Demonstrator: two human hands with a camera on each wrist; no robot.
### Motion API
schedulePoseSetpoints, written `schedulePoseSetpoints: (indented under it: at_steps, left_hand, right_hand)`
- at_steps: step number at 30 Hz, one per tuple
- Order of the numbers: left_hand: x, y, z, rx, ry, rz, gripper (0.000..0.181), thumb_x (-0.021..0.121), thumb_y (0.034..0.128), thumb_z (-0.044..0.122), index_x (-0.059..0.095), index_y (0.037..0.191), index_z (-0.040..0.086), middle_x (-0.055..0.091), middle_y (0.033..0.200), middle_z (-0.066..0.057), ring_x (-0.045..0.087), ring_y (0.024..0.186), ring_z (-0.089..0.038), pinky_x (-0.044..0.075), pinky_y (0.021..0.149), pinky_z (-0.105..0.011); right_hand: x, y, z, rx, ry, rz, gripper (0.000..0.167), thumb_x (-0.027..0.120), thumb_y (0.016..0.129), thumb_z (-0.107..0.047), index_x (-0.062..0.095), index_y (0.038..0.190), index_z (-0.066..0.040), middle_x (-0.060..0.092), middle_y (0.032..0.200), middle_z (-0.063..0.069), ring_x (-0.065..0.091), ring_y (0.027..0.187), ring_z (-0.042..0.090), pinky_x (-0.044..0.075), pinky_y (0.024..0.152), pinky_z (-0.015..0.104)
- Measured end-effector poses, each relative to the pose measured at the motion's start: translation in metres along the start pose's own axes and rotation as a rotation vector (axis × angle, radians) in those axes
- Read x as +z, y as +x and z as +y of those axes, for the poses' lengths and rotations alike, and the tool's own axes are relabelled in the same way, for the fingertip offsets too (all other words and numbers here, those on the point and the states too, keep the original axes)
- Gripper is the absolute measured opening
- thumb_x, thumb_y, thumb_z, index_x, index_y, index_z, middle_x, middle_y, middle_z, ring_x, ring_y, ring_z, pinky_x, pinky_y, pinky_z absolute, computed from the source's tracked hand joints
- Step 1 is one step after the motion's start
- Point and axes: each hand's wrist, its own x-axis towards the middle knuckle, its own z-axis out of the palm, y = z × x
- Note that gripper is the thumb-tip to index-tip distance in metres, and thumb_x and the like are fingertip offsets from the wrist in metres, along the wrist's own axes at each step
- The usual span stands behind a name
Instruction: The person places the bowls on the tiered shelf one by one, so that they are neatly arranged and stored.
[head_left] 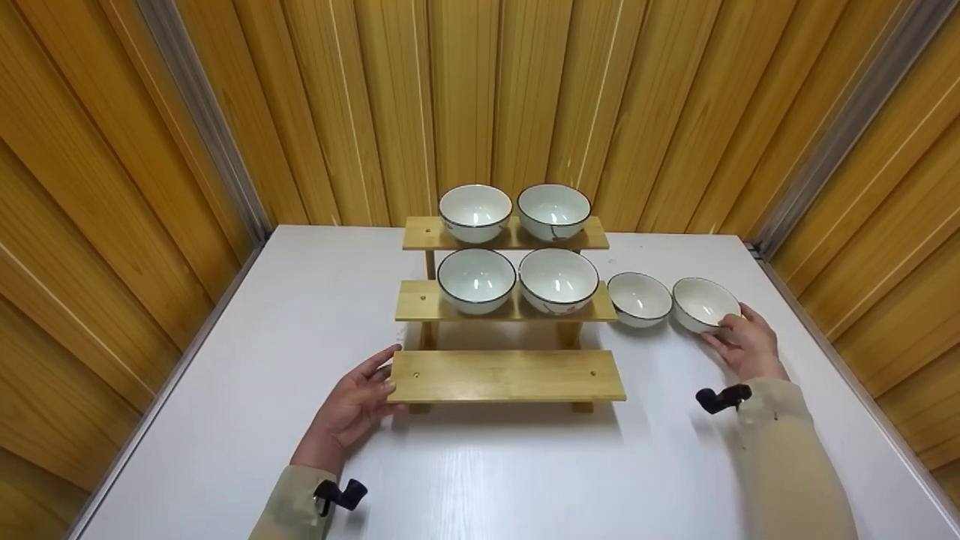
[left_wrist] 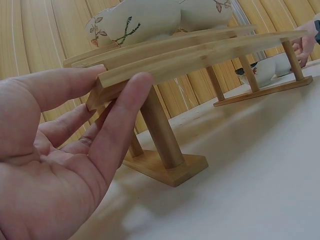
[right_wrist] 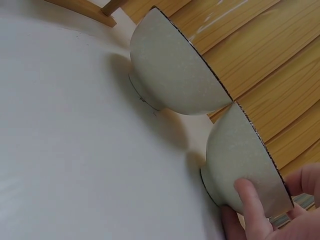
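A three-step wooden stand (head_left: 506, 379) stands on the table, its bottom step bare. My left hand (head_left: 356, 405) grips the left end of that step; in the left wrist view, the fingers (left_wrist: 132, 92) and thumb lie around the board's end. On the table to the right of the stand are two white bowls with dark rims. My right hand (head_left: 746, 345) holds the outer bowl (head_left: 705, 304) at its right side, thumb by the rim and fingers against the outside. In the right wrist view its rim meets that of the inner bowl (right_wrist: 175, 65).
Two bowls (head_left: 476, 214) (head_left: 555, 212) sit on the top step, and two more bowls (head_left: 477, 280) (head_left: 559, 280) on the middle step. Wood-patterned walls (head_left: 465, 90) enclose the white table (head_left: 315, 292) at the back and sides.
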Motion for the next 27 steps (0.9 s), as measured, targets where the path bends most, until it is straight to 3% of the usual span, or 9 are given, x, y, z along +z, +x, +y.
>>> schedulePoseSetpoints:
  at_steps: [5, 8, 12, 16, 18, 20, 23, 27]
  left_hand:
    - [0.0, 0.0, -0.001, 0.003, 0.003, -0.006, 0.069, 0.055, 0.1002, -0.005, 0.028, 0.162, 0.01, 0.055, 0.144, -0.003, 0.067, 0.115, -0.021, 0.06, 0.086, -0.036]
    - [0.0, -0.001, 0.0, 0.007, -0.002, -0.01, 0.07, 0.055, 0.1001, -0.005, 0.027, 0.163, 0.01, 0.055, 0.144, -0.003, 0.067, 0.115, -0.021, 0.06, 0.087, -0.037]
    - [-0.001, -0.002, 0.0, 0.017, -0.027, -0.036, 0.072, 0.054, 0.1, -0.006, 0.024, 0.164, 0.01, 0.053, 0.145, -0.003, 0.066, 0.118, -0.021, 0.061, 0.088, -0.036]
    - [-0.002, -0.003, 0.001, 0.024, -0.043, -0.045, 0.072, 0.053, 0.1001, -0.007, 0.023, 0.164, 0.009, 0.053, 0.146, -0.003, 0.066, 0.119, -0.021, 0.06, 0.089, -0.035]
    - [-0.001, -0.003, 0.001, 0.025, -0.041, -0.036, 0.072, 0.053, 0.0998, -0.007, 0.024, 0.164, 0.009, 0.053, 0.145, -0.003, 0.066, 0.118, -0.021, 0.06, 0.089, -0.036]
    - [-0.001, -0.002, 0.001, 0.023, -0.034, -0.029, 0.072, 0.054, 0.0997, -0.007, 0.025, 0.163, 0.009, 0.054, 0.145, -0.003, 0.066, 0.118, -0.02, 0.059, 0.09, -0.036]
    - [0.0, -0.002, 0.001, 0.019, -0.024, -0.02, 0.071, 0.055, 0.099, -0.007, 0.028, 0.163, 0.01, 0.054, 0.145, -0.003, 0.066, 0.118, -0.02, 0.059, 0.09, -0.036]
    - [0.001, -0.002, 0.0, 0.016, -0.015, -0.029, 0.071, 0.056, 0.099, -0.006, 0.028, 0.163, 0.011, 0.053, 0.144, -0.003, 0.067, 0.116, -0.019, 0.058, 0.09, -0.034]
  right_hand:
    - [-0.007, -0.01, -0.003, -0.004, -0.029, -0.03, 0.091, 0.045, 0.098, 0.009, 0.009, 0.164, -0.044, 0.001, 0.173, -0.009, 0.028, 0.151, 0.018, 0.04, 0.113, 0.037]
    - [-0.012, -0.021, -0.009, -0.01, -0.074, -0.05, 0.093, 0.05, 0.097, 0.008, 0.011, 0.164, -0.043, 0.003, 0.173, -0.008, 0.058, 0.122, 0.019, 0.054, 0.103, 0.035]
    - [-0.017, -0.037, -0.017, -0.005, -0.111, -0.115, 0.096, 0.052, 0.095, 0.011, 0.012, 0.164, -0.043, 0.004, 0.17, -0.009, 0.066, 0.077, 0.014, 0.063, 0.085, 0.031]
    - [-0.017, -0.051, -0.021, -0.006, -0.155, -0.21, 0.095, 0.05, 0.098, 0.011, 0.009, 0.164, -0.043, 0.006, 0.166, -0.008, 0.067, 0.079, 0.015, 0.063, 0.084, 0.032]
    - [-0.015, -0.058, -0.021, -0.019, -0.19, -0.261, 0.092, 0.05, 0.099, 0.009, 0.011, 0.164, -0.043, 0.019, 0.157, -0.003, 0.068, 0.082, 0.015, 0.063, 0.085, 0.032]
    - [-0.014, -0.065, -0.02, -0.037, -0.213, -0.319, 0.085, 0.05, 0.1, 0.008, 0.021, 0.162, -0.043, 0.028, 0.144, -0.002, 0.069, 0.086, 0.016, 0.063, 0.086, 0.032]
    - [-0.011, -0.076, -0.015, -0.061, -0.233, -0.396, 0.068, 0.05, 0.1, 0.009, 0.044, 0.146, -0.041, 0.032, 0.132, -0.003, 0.07, 0.092, 0.018, 0.063, 0.086, 0.032]
    - [-0.004, -0.091, -0.007, -0.098, -0.306, -0.469, 0.056, 0.049, 0.099, 0.009, 0.06, 0.126, -0.039, 0.033, 0.134, 0.0, 0.069, 0.097, 0.017, 0.062, 0.086, 0.032]
